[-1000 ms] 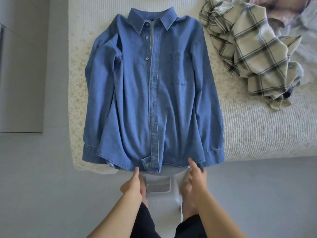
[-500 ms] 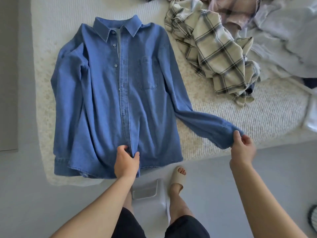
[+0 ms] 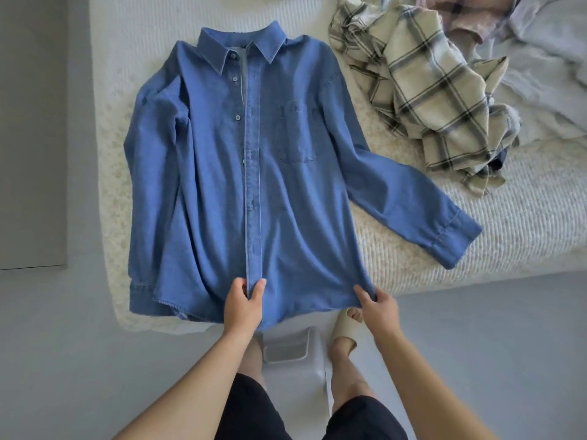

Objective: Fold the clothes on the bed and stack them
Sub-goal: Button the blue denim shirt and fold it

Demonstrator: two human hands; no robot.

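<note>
Soft, even daylight fills the head view, bright and cool, with no glare and only faint shadows in the folds of the denim shirt (image 3: 254, 173). Wide-angle distortion bows the near edge of the bed (image 3: 476, 268) and stretches the corners. Fine detail is slightly soft throughout, most at the margins.

Shirt (image 3: 254, 173) flat on the bed (image 3: 476, 242) — landmark. Behind and to its right, a heap of clothes (image 3: 425, 90). Both hands — left (image 3: 243, 308), right (image 3: 379, 309) — at its near hem.
</note>
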